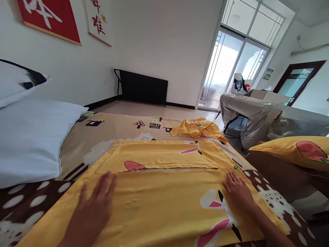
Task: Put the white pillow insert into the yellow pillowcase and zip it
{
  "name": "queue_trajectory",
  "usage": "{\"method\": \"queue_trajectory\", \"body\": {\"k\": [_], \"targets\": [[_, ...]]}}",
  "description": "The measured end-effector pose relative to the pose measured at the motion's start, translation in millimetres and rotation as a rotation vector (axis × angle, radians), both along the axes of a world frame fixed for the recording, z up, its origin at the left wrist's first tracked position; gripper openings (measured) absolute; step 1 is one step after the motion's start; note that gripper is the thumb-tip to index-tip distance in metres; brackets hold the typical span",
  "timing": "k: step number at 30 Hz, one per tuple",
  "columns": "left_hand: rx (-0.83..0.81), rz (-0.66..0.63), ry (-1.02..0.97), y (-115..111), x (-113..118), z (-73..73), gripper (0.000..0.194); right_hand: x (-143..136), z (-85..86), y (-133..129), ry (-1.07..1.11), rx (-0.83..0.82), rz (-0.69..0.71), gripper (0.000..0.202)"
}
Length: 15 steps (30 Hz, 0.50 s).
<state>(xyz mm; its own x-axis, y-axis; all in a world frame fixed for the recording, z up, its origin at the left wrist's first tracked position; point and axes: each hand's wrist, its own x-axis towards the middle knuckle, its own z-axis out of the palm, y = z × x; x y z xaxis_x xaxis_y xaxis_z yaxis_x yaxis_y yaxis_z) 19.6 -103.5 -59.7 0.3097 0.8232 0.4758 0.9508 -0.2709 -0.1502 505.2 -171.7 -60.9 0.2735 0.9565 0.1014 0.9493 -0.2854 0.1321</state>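
A yellow pillowcase (154,199) with rabbit and strawberry-like prints lies spread flat in front of me. Across its upper part runs a long slit-like opening (177,169), slightly parted. My left hand (94,206), a little blurred, is over the left side of the pillowcase with its fingers spread; whether it presses on the cloth I cannot tell. On the right side my right hand (238,188) rests on the fabric, fingers stretched out, close to the right end of the opening. Neither hand holds anything.
White pillows (33,137) lie at the left on the patterned bedspread (115,125). A crumpled yellow cloth (197,127) sits at the bed's far edge. To the right is a yellow pillow (290,151), with plastic-covered furniture (257,109) behind. A black folded frame (144,87) leans against the wall.
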Motion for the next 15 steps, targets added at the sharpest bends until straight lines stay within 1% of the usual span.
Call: {"method": "queue_trajectory", "body": {"k": [2,4,5,6,7,8,9,10,13,15], "targets": [[-0.104,-0.168,-0.001,-12,55,13.1,0.063,-54,10.0,6,0.094,0.016,0.159,0.059],[-0.264,-0.337,-0.013,-22,108,18.3,0.063,-109,15.4,11,0.230,-0.003,0.371,0.059],[-0.326,-0.419,-0.015,-26,127,17.5,0.058,-131,15.7,13,0.288,-0.026,0.464,0.058],[-0.373,-0.486,-0.021,-29,138,14.7,0.053,-145,14.4,13,0.332,-0.046,0.521,0.057],[-0.403,-0.533,-0.028,-32,142,10.5,0.051,-153,11.9,11,0.362,-0.058,0.548,0.057],[-0.418,-0.552,-0.038,-34,138,5.2,0.051,-152,8.2,8,0.376,-0.057,0.539,0.057],[-0.420,-0.544,-0.049,-36,127,-0.9,0.052,-144,3.8,3,0.376,-0.043,0.500,0.057],[-0.411,-0.512,-0.060,-37,109,-7.7,0.052,-129,-1.4,-5,0.364,-0.022,0.441,0.058],[-0.354,-0.360,-0.094,-41,39,-31.5,0.056,-65,-20.5,-36,0.290,0.017,0.242,0.059],[-0.313,-0.270,-0.139,-47,-6,-48.4,0.060,-21,-34.3,-58,0.200,0.016,0.154,0.061]]}}
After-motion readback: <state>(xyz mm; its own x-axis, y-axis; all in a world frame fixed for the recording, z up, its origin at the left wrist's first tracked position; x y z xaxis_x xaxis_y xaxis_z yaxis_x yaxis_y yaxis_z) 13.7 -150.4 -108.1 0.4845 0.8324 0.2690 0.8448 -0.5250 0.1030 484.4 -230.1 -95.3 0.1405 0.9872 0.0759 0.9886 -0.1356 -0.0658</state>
